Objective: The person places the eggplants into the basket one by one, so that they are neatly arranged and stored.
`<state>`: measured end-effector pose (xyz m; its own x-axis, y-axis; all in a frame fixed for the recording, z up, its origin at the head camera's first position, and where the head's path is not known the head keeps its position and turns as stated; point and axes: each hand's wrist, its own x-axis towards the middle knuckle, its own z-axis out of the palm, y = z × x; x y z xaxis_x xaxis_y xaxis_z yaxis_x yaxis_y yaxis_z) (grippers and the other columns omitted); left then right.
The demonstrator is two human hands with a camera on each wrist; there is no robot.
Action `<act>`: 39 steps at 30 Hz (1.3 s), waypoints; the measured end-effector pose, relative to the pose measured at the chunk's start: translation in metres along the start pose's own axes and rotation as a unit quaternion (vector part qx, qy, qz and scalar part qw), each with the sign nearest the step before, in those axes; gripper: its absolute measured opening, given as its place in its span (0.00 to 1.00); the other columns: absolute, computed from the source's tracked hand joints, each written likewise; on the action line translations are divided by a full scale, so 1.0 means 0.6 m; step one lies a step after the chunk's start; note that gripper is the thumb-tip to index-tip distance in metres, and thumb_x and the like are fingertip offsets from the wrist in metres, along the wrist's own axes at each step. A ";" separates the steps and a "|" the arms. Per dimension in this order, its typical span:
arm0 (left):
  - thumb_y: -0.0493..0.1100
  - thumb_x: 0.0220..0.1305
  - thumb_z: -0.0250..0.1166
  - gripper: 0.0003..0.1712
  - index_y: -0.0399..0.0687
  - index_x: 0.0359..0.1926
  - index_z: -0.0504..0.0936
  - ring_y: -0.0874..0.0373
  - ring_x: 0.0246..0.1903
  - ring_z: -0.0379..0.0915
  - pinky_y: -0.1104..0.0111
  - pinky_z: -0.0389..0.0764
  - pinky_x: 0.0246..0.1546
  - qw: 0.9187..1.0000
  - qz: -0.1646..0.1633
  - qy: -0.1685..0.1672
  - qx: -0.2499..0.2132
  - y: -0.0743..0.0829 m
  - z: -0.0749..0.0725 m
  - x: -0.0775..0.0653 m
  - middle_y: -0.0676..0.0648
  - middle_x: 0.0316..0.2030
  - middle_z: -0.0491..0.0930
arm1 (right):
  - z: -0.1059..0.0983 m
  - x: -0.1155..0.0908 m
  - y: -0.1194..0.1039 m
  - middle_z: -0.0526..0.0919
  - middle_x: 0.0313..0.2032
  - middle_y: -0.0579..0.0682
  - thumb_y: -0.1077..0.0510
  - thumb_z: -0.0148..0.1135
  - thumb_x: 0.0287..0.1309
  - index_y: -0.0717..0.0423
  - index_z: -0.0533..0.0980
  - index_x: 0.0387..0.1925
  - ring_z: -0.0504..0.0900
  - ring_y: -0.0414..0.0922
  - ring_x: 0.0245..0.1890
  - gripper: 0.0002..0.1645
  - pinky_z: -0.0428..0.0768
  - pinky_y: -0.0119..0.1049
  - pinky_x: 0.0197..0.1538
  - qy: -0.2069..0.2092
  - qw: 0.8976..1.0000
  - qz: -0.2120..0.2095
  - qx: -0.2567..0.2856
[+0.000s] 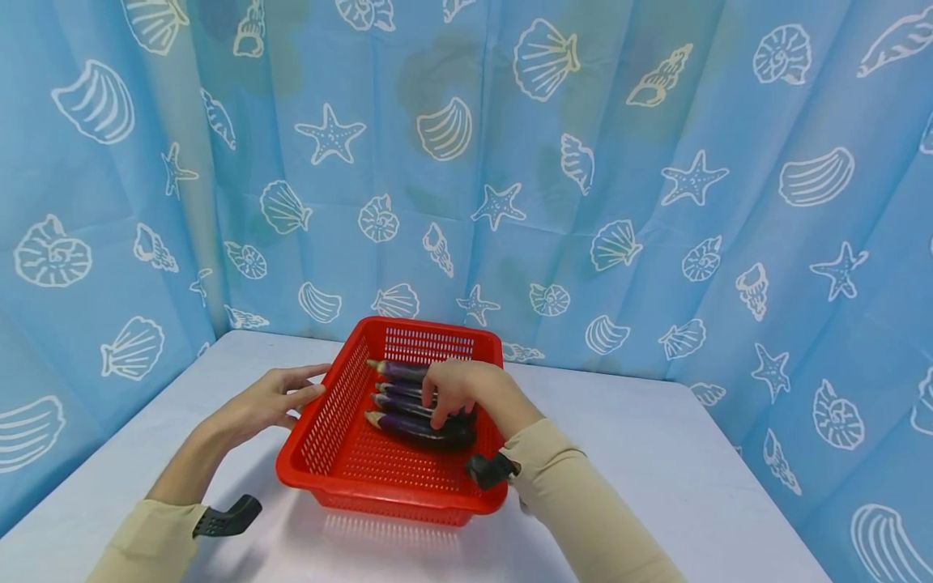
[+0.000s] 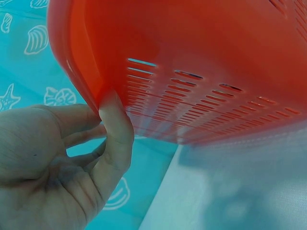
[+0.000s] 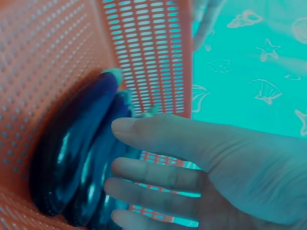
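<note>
A red plastic basket (image 1: 382, 495) with slotted walls stands on the table, several dark purple eggplants (image 1: 419, 430) lying side by side in its far half. At the left rim my left hand (image 1: 258, 405) touches the basket from outside; the left wrist view has its thumb (image 2: 117, 129) against the outer wall below the rim, the other fingertips partly hidden behind it. My right hand (image 1: 461, 387) reaches into the basket over the eggplants. In the right wrist view its thumb (image 3: 158, 132) and fingers are spread beside the glossy eggplants (image 3: 64, 148), holding nothing.
The basket rests on a white table (image 1: 605, 453). A blue curtain (image 1: 510, 267) with white shells and starfish hangs behind the table and along both sides. Black straps (image 1: 229, 517) sit on both wrists over beige sleeves (image 1: 583, 510).
</note>
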<state>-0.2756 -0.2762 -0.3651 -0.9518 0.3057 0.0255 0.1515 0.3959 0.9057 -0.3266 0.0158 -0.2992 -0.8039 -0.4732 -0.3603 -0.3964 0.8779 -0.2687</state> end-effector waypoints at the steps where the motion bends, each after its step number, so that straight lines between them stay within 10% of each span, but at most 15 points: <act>1: 0.49 0.70 0.60 0.40 0.41 0.75 0.55 0.51 0.45 0.83 0.56 0.87 0.40 1.000 -0.001 0.000 0.001 0.000 0.000 0.000 0.32 0.58 0.76 | -0.002 -0.002 0.000 0.81 0.39 0.47 0.55 0.76 0.49 0.49 0.82 0.48 0.80 0.46 0.40 0.22 0.85 0.44 0.49 0.000 1.000 -0.003 -0.002; 16: 0.49 0.70 0.59 0.40 0.41 0.75 0.55 0.50 0.47 0.83 0.55 0.87 0.40 1.000 0.004 -0.003 -0.004 -0.005 -0.003 0.002 0.32 0.59 0.76 | -0.022 -0.043 0.005 0.83 0.38 0.44 0.47 0.74 0.50 0.43 0.82 0.49 0.79 0.42 0.38 0.22 0.82 0.35 0.45 0.049 0.997 -0.043 -0.048; 39: 0.50 0.70 0.59 0.40 0.41 0.75 0.54 0.50 0.47 0.83 0.55 0.87 0.39 1.000 -0.001 -0.001 0.001 -0.002 -0.001 0.001 0.31 0.60 0.75 | -0.008 -0.118 0.053 0.86 0.37 0.47 0.52 0.74 0.51 0.48 0.80 0.51 0.81 0.42 0.36 0.24 0.87 0.36 0.40 0.165 0.981 -0.087 0.046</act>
<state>-0.2767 -0.2770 -0.3660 -0.9513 0.3074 0.0221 0.1496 0.3980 0.9051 -0.2846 0.0773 -0.2777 -0.8336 -0.5524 0.0039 -0.5108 0.7681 -0.3860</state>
